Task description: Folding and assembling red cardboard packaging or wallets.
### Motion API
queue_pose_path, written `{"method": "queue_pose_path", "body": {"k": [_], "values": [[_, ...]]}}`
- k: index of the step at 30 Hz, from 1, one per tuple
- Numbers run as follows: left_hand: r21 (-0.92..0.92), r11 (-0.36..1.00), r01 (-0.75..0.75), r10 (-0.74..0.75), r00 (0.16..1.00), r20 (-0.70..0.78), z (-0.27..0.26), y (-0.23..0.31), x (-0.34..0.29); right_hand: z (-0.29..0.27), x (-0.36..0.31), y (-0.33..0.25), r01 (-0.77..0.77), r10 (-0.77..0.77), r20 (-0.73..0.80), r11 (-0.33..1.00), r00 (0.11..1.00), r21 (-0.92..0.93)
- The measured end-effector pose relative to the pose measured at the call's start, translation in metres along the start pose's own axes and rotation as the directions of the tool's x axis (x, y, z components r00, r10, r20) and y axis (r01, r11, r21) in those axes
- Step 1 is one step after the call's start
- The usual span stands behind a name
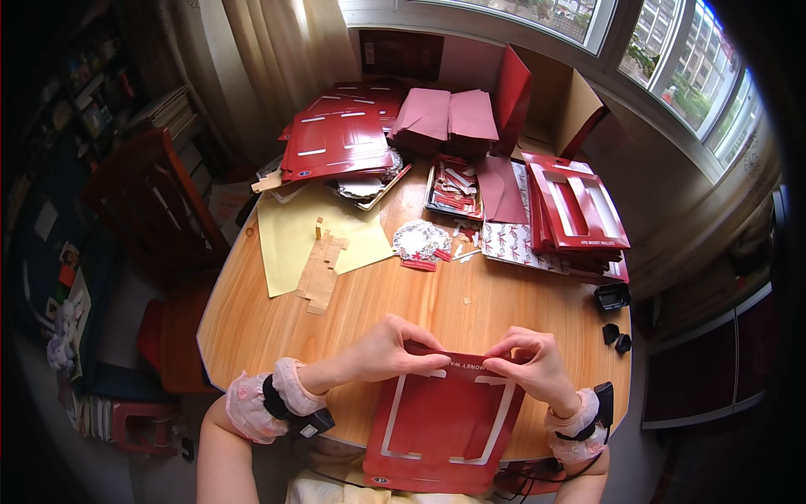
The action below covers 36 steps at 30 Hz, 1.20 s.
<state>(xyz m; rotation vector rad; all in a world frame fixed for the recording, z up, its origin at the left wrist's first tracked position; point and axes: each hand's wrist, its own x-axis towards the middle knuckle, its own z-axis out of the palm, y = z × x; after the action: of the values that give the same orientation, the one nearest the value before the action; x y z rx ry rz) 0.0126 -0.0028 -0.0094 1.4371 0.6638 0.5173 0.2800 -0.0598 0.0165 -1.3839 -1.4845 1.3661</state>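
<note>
A flat red card sleeve (449,420) with cut-out white-edged slots hangs over the near table edge, toward my lap. My left hand (399,349) pinches its far edge left of the middle, thumb on the near face. On the same edge, my right hand (525,357) pinches to the right of the middle. Beyond my hands lies a round white patterned paper doily (422,241) with a small red label strip (418,265) by it. Further left, strips of tan tape (321,273) lie partly on a yellow sheet (285,235).
Red printed sleeves (336,143) are stacked at the far left, pink envelopes (424,113) at the back middle. A tray of small red and white pieces (453,189) sits near folded red wallets (579,206) on the right. Small black containers (613,296) stand at the right edge. A wooden chair (159,210) is left.
</note>
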Motion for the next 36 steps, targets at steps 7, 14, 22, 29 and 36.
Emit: {"method": "queue_pose_path", "body": {"k": [7,14,22,29,36], "values": [[0.302,0.923,-0.239,0.263,0.964,-0.041,-0.004,-0.008,0.004,0.003,0.004,0.011,0.22,-0.222,0.013,0.956,0.975,-0.196],[0.234,0.952,-0.198,0.209,0.978,-0.021,-0.004,-0.011,0.004,0.002,0.0,0.008,0.167,-0.166,0.018,0.974,0.986,-0.155],[0.038,0.999,-0.038,0.036,0.998,0.055,-0.009,-0.017,0.005,0.002,0.0,0.008,0.131,-0.129,0.023,0.982,0.991,-0.139],[0.014,1.0,-0.027,0.026,0.998,0.057,-0.012,-0.02,0.006,0.001,0.0,0.01,0.163,-0.165,0.004,0.971,0.986,-0.177],[-0.018,1.0,0.011,-0.01,0.997,0.082,-0.021,-0.022,0.008,-0.006,-0.003,0.009,0.144,-0.146,-0.005,0.977,0.989,-0.154]]}}
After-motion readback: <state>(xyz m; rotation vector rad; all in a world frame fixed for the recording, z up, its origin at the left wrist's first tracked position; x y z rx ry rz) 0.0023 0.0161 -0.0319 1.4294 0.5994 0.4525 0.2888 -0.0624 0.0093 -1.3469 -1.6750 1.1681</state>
